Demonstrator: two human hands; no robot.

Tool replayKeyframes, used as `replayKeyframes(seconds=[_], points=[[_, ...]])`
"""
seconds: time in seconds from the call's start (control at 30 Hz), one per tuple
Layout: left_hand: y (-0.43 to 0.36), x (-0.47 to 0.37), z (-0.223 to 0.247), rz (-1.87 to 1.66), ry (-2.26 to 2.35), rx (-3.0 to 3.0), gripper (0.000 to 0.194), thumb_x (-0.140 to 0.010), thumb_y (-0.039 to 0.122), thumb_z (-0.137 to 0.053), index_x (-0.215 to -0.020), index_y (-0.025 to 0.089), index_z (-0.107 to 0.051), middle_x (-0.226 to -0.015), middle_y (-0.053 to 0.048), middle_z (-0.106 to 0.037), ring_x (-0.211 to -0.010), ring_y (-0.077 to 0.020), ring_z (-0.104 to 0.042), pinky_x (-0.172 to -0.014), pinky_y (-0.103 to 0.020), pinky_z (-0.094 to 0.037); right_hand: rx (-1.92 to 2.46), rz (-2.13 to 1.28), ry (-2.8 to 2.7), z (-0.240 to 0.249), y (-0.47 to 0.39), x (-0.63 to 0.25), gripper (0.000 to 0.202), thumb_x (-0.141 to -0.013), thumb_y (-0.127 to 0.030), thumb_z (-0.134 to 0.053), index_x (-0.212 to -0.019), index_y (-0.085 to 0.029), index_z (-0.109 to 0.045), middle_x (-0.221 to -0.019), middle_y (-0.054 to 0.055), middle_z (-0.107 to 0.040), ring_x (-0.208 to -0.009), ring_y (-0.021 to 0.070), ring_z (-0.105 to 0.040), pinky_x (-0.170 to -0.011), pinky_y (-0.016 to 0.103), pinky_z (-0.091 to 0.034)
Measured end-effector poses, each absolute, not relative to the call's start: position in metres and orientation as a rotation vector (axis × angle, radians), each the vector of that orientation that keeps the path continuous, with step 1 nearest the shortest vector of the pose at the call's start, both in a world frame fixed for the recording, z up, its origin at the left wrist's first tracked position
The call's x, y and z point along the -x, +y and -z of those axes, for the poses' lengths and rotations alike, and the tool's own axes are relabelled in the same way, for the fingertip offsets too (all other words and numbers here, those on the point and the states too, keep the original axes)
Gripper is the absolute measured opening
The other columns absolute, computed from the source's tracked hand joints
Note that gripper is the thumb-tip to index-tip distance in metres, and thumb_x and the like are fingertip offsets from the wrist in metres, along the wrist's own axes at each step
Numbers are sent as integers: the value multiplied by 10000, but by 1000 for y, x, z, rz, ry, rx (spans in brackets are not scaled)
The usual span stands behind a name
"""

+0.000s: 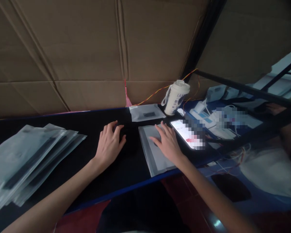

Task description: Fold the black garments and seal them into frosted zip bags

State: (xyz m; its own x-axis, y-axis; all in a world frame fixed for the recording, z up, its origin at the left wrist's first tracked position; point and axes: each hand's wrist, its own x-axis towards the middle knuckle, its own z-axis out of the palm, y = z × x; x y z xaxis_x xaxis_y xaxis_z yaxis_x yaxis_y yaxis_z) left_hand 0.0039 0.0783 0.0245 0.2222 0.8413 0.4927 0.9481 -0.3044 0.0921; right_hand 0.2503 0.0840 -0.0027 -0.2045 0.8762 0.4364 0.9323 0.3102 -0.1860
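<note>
My left hand (109,142) rests on the black tabletop (128,161) with its fingers apart and nothing in it. Over the right part of a flat translucent pouch (151,152), my right hand (167,139) lies with spread fingers, holding nothing. A lit phone (184,132) is just to the right of that hand. Behind the pouch sits a smaller frosted bag (146,112) with a dark patch on it. Several frosted zip bags (31,152) overlap in a pile on the left side of the table.
A white lidded cup (177,97) with a strap stands at the back. Brown cardboard (87,48) rises behind the table. To the right are a dark metal frame bar (240,85), a white power strip (203,115), cables and more bags. A blue edge (121,191) borders the table's front.
</note>
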Motion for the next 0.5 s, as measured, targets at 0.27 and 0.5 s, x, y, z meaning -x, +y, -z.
replayKeyframes(seconds=[0.27, 0.5], points=[[74, -13, -17, 616, -1672, 2597, 421, -978, 386, -338, -1295, 181, -523, -1413, -157, -457, -1269, -316, -451, -968, -487, -440, 1725, -17, -2319, 12, 90, -252, 723, -903, -671, -283, -1433, -194, -404, -1519, 198, -307, -1416, 372, -214, -1082, 606, -231], [68, -17, -17, 599, -1666, 2687, 575, -911, 573, -413, -1337, 198, -501, -1447, -166, -430, -1359, -342, -356, -1053, -541, -350, 1761, 65, -2281, 15, 88, -258, 878, -818, -767, -332, -1435, -147, -398, -1523, 233, -273, -1413, 423, -169, -1095, 657, -93]])
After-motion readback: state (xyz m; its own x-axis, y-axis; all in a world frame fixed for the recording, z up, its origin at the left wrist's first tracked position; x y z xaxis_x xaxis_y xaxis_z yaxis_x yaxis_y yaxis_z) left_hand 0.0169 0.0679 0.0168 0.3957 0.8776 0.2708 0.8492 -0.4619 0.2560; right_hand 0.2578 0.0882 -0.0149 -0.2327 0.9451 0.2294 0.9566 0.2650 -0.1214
